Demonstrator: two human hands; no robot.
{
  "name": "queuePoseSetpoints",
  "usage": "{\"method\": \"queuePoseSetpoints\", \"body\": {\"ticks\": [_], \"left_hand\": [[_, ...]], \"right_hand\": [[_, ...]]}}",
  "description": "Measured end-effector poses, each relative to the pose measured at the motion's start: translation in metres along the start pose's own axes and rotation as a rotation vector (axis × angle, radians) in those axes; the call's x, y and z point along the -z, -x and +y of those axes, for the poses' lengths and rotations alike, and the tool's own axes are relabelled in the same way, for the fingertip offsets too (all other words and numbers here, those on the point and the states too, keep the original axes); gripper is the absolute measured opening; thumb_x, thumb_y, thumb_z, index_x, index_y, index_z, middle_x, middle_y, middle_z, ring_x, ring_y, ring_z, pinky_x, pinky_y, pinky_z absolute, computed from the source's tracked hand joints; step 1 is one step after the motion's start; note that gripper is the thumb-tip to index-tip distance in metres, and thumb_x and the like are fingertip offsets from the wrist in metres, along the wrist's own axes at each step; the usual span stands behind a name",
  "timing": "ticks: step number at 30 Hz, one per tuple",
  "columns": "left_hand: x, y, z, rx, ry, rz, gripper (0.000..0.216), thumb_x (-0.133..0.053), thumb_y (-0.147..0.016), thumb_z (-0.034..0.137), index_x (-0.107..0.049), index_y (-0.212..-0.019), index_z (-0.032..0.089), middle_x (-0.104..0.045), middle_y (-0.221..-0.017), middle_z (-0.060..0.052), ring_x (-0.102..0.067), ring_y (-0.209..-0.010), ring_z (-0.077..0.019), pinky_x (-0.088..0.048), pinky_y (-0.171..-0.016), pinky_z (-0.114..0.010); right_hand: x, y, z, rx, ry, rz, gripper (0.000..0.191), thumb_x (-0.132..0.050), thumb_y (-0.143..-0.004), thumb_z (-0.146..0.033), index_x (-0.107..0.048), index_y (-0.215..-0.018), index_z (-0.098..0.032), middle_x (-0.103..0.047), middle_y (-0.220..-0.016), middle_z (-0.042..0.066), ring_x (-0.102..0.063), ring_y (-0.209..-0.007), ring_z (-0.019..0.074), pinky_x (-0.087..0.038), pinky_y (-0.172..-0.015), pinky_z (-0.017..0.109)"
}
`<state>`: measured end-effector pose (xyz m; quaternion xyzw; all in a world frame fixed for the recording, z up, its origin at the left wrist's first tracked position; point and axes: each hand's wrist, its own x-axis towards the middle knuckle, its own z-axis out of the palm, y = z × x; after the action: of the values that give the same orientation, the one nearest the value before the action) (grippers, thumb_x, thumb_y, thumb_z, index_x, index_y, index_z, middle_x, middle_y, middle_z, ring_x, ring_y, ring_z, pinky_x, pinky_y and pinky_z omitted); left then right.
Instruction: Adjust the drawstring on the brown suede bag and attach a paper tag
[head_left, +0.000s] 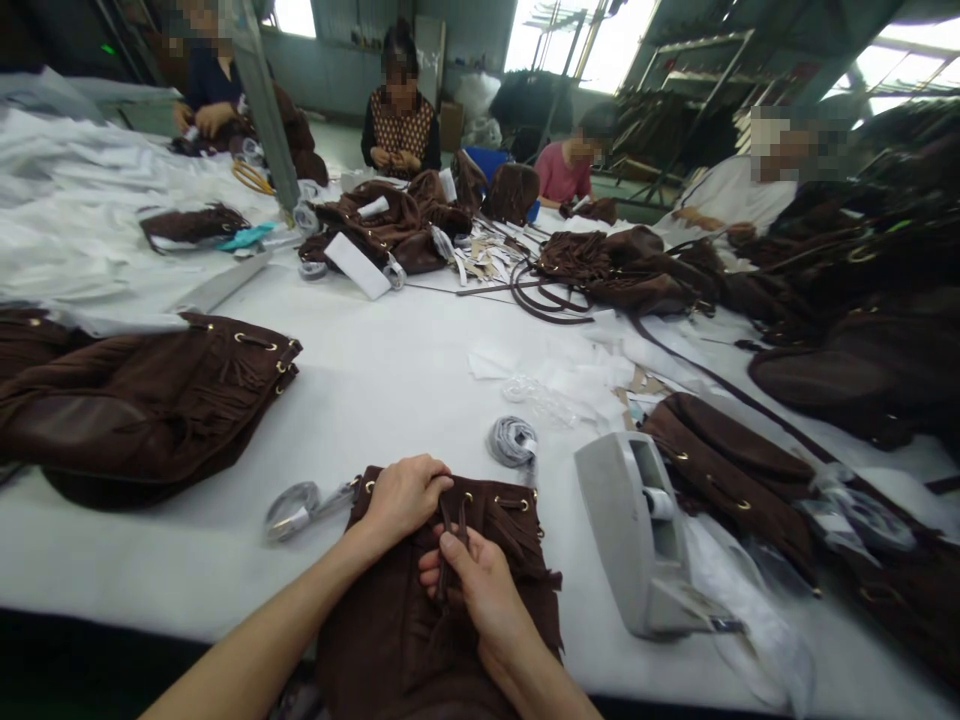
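Note:
A dark brown fringed drawstring bag [390, 620] lies in front of me at the table's near edge, with brass eyelets along its top. My left hand [411, 498] is closed at the bag's upper edge, its fingers curled near the eyelets by the drawstring. Just below it, my right hand [472, 570] pinches the dark brown drawstring [448, 530] between thumb and fingers. One wrapped strap coil [294, 512] rests left of the bag, joined near its top corner. Another wrapped coil [512, 441] sits just beyond the bag's top edge.
A grey tape dispenser [630, 535] stands to the right. More brown bags lie at the left [150, 410] and right [720, 470]. Brown bags [405, 220] and paper scraps [491, 250] cover the table's far side, where several people sit working. White sheets [67, 200] pile up at far left.

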<state>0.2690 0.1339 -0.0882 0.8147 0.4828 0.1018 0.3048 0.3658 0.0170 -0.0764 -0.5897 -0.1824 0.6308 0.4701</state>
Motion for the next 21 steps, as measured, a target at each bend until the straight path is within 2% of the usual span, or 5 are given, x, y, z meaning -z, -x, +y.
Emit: {"method": "queuePoseSetpoints", "body": {"ticks": [5, 11, 15, 17, 21], "left_hand": [[-0.006, 0.0, -0.004, 0.0, -0.008, 0.034, 0.025, -0.046, -0.088, 0.035, -0.068, -0.093, 0.024, -0.07, -0.094, -0.004, -0.062, -0.089, -0.0212, -0.043, -0.076, -0.032], [-0.011, 0.005, -0.006, 0.0, 0.005, 0.077, 0.026, -0.043, -0.09, 0.035, -0.066, -0.096, 0.024, -0.067, -0.094, -0.004, -0.061, -0.09, -0.0202, -0.043, -0.077, -0.031], [-0.015, 0.01, -0.005, 0.01, 0.043, 0.13, 0.027, -0.041, -0.091, 0.034, -0.064, -0.1, 0.023, -0.066, -0.095, -0.004, -0.061, -0.09, -0.019, -0.044, -0.079, -0.03], [-0.017, 0.013, -0.003, 0.011, 0.121, 0.184, 0.026, -0.041, -0.092, 0.033, -0.062, -0.104, 0.024, -0.065, -0.101, -0.003, -0.06, -0.094, -0.0179, -0.045, -0.083, -0.029], [-0.018, 0.025, 0.007, 0.0, 0.365, 0.373, 0.026, -0.042, -0.091, 0.033, -0.057, -0.11, 0.024, -0.06, -0.113, -0.005, -0.058, -0.099, -0.0183, -0.045, -0.088, -0.032]], "right_hand": [[-0.003, 0.007, -0.004, -0.03, -0.054, -0.008, 0.044, -0.072, -0.069, -0.046, -0.057, -0.092, -0.012, -0.068, -0.071, 0.007, -0.063, -0.06, 0.0142, -0.049, -0.055, 0.022], [-0.012, 0.019, -0.026, -0.159, -0.163, -0.044, 0.025, -0.061, -0.078, -0.029, -0.051, -0.096, -0.015, -0.065, -0.064, 0.002, -0.059, -0.052, 0.0108, -0.051, -0.051, 0.021], [-0.011, 0.023, -0.03, -0.157, -0.278, -0.024, 0.026, -0.063, -0.074, -0.019, -0.051, -0.097, -0.015, -0.067, -0.071, 0.004, -0.061, -0.057, 0.0096, -0.051, -0.055, 0.019], [-0.006, 0.025, -0.027, -0.137, -0.317, -0.009, 0.025, -0.065, -0.073, -0.018, -0.054, -0.095, -0.014, -0.068, -0.075, 0.006, -0.061, -0.06, 0.0093, -0.05, -0.055, 0.017], [0.007, 0.028, -0.019, -0.156, -0.4, 0.088, 0.013, -0.062, -0.077, -0.021, -0.058, -0.086, -0.012, -0.069, -0.075, 0.009, -0.063, -0.064, 0.0132, -0.052, -0.055, 0.021]]}}
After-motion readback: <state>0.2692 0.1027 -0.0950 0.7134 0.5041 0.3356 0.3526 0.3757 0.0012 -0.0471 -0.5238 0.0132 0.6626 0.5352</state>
